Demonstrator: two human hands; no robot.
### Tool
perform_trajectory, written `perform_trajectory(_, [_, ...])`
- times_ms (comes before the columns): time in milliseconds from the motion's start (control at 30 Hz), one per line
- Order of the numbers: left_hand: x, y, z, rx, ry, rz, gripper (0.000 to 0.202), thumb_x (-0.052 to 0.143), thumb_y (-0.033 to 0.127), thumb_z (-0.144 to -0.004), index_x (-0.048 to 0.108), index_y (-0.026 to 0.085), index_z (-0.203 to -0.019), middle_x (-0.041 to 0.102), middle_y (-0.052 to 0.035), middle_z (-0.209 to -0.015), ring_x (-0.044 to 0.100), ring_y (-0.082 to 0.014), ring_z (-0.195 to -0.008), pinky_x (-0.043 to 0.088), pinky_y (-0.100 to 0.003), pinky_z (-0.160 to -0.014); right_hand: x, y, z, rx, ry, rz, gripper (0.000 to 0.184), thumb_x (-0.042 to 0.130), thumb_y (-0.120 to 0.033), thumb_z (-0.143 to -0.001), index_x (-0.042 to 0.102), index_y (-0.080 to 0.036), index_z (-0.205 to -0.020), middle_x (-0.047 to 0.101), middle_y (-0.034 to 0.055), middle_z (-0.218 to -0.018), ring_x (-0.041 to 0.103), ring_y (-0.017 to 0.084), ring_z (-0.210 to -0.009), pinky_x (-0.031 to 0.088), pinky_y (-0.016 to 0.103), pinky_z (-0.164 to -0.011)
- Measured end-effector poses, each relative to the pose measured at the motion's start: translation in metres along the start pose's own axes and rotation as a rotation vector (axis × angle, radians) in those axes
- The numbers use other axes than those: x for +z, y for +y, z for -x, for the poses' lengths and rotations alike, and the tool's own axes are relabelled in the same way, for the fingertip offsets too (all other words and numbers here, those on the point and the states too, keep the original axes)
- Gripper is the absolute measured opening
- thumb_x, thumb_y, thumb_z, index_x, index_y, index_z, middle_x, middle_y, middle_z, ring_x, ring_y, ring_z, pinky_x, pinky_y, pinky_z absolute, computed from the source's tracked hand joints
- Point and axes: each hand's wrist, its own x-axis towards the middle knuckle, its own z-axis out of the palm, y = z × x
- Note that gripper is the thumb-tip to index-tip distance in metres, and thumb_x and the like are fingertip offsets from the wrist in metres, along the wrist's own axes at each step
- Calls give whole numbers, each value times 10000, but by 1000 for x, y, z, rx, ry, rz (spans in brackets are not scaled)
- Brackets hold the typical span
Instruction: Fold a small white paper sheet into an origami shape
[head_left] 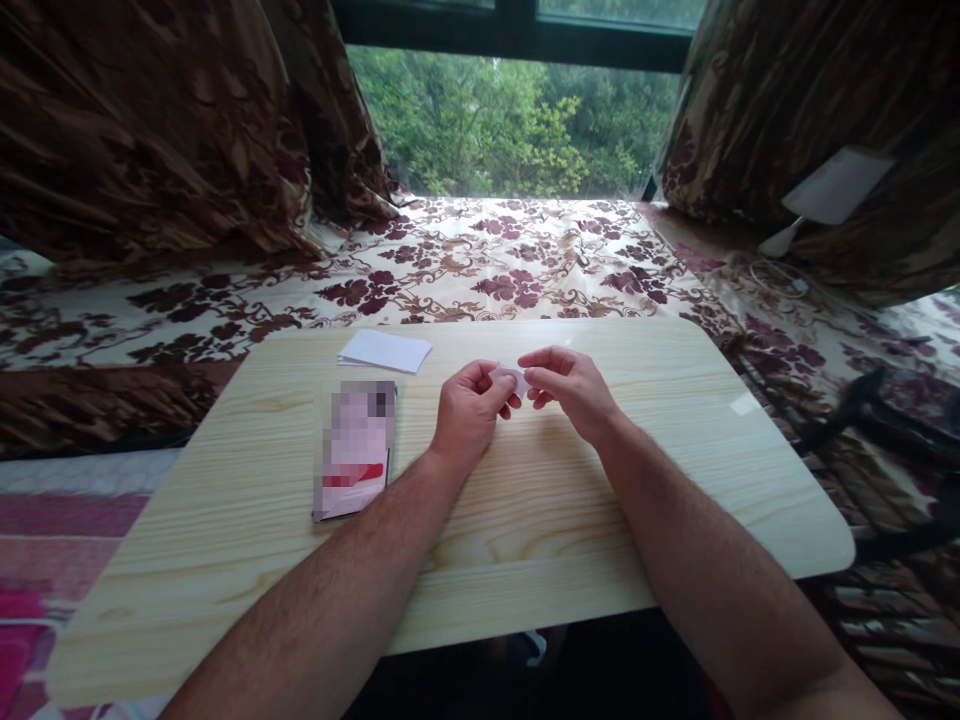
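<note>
A small piece of white paper (516, 380), which looks folded, is held just above the table. My left hand (471, 405) is closed on its left side, with the thumb lying over the top. At the paper's right edge, my right hand (566, 385) has its thumb and curled fingers closed in on it. The fingers partly cover the paper, so its full shape is hidden. Left of my hands, a stack of white paper sheets (386, 351) lies flat near the table's far edge. Nearer to me is a pinkish rectangular object (356, 445), blurred by pixelation, beside my left forearm.
The wood-grain table (712, 480) has rounded corners. Beyond it stretches a ledge with floral cloth (510, 260) under a window. A white lamp (836, 187) stands at the right by the curtain (757, 90). Dark bars (900, 440) show beside the table's right edge.
</note>
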Motion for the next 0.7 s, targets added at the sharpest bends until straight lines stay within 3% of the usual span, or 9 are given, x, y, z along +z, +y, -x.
perform_trajectory(267, [-1,0,0,0,13,-15,180,710,313,-775,654,145,-803,661,-10,-635,587,-107,-543,452,-218,-500,1,6,-1,-232,37,44,231,783,-239,-697,681,-157,-888,671,-7,-716,588,103,-612,481,235,-545])
perform_trajectory(567, [-1,0,0,2,20,-53,175,710,300,-774,643,145,-725,592,18,-541,503,-86,-476,396,-210,-457,2,7,-1,-244,38,45,227,771,-225,-700,679,-158,-896,697,6,-747,605,111,-627,469,232,-538])
perform_trajectory(700, [-1,-1,-1,-1,18,-66,172,710,287,-780,629,148,-721,587,21,-529,491,-85,-467,380,-211,-450,4,6,1,-249,22,32,144,756,-211,-706,693,-159,-825,682,-4,-697,580,102,-589,456,233,-523])
